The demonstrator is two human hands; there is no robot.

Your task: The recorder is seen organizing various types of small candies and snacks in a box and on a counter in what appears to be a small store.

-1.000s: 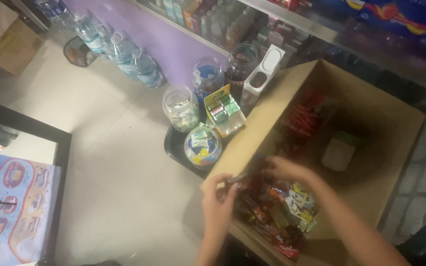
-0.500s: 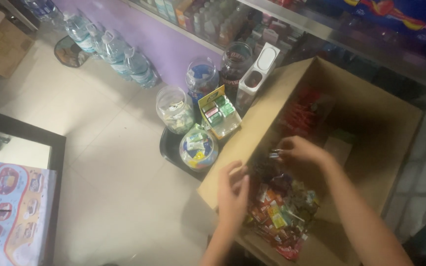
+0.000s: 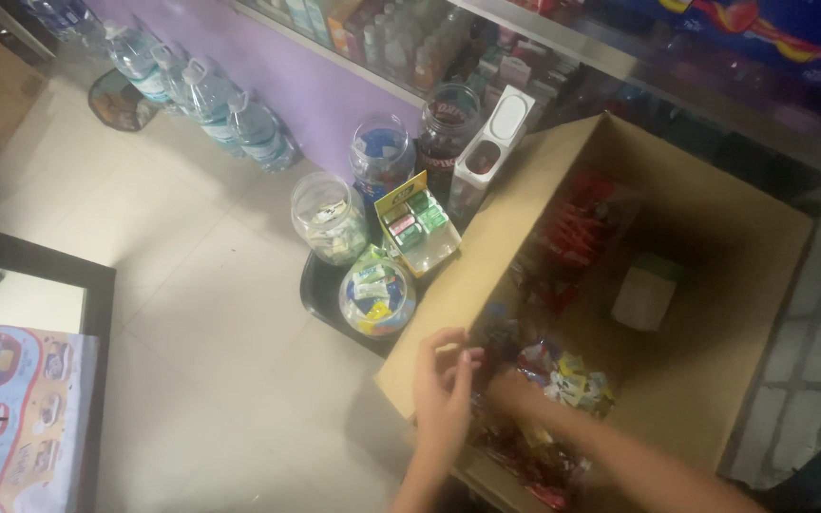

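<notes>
Both hands have drawn together at the near left corner of the large open brown cardboard box (image 3: 715, 228) on the floor. Half a second ago the right hand (image 3: 510, 389) reached deeper toward the red packets; now it is pulled back and sunk low into the heap of bright crinkly snack wrappers (image 3: 563, 380), its grip hidden, so I cannot tell what it holds. The left hand (image 3: 444, 394) has risen over the box's near wall, fingers curled narrow, seemingly pinching something small. The sorting has shifted to this wrapper pile beside the clear plastic sweet jars (image 3: 377, 294).
</notes>
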